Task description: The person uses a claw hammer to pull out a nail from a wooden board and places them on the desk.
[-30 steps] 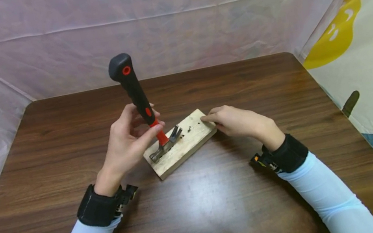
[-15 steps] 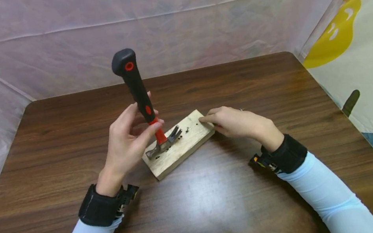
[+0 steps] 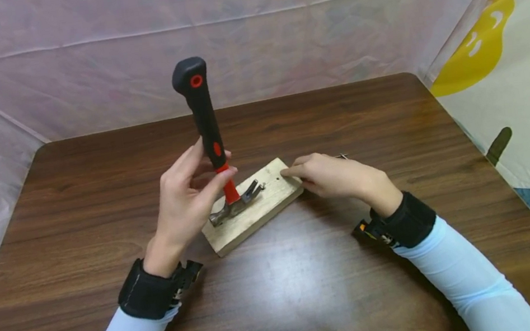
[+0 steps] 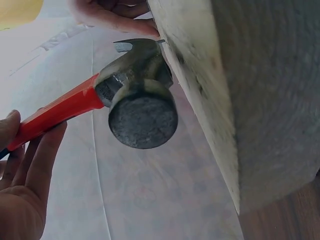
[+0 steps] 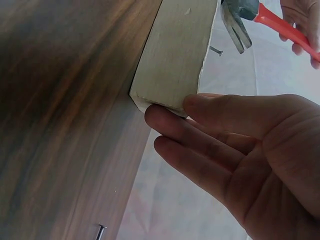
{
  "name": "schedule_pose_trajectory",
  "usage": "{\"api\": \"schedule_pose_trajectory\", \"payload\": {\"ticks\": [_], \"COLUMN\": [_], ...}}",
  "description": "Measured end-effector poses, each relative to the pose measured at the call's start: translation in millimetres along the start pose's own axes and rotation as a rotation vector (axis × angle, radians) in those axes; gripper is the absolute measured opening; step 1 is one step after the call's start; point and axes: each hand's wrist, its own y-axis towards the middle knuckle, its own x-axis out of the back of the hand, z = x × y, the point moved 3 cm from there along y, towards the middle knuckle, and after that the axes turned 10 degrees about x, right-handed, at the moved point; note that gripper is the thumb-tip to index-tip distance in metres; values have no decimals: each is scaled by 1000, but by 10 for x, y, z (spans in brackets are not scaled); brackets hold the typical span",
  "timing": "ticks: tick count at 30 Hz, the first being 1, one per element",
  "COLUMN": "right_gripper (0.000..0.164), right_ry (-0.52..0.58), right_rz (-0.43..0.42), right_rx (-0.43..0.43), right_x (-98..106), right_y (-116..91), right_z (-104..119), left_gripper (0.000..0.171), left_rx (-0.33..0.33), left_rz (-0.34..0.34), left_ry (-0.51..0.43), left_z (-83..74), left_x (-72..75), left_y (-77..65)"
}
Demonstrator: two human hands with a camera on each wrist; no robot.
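My left hand holds a claw hammer by the lower handle, between thumb and fingers. The black and red handle points up, and the steel head lies low over the wooden block. A bent-looking nail sticks out of the block's top face; in the head view the claw's tips are right at it. In the left wrist view the round striking face is nearest the camera, beside the block. My right hand grips the block's right end, thumb on its side and fingers at its end face.
A loose nail lies on the brown wooden table, behind my right hand in the head view. A small dark hole shows in the block near my right fingertips. Pale cloth hangs behind the table.
My left hand has shifted right with the hammer, bringing the claw to the nail and the handle more upright. The block has slid slightly left. The loose nail has come into sight.
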Motion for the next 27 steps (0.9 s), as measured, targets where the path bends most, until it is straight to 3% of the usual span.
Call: {"api": "schedule_pose_trajectory", "payload": {"ticks": [17, 27], "right_gripper": [38, 40], "right_ry": [-10, -4], "right_rz": [3, 45], "right_rx": [0, -55], "right_x": [-11, -11], "right_y": [-8, -4], "right_z": [29, 20], "left_gripper": [82, 83], "left_rx": [-5, -26], "left_rz": [98, 132], "left_ry": [87, 147], "left_z": [-21, -42], "left_x": [-152, -227], "left_y": [56, 114]}}
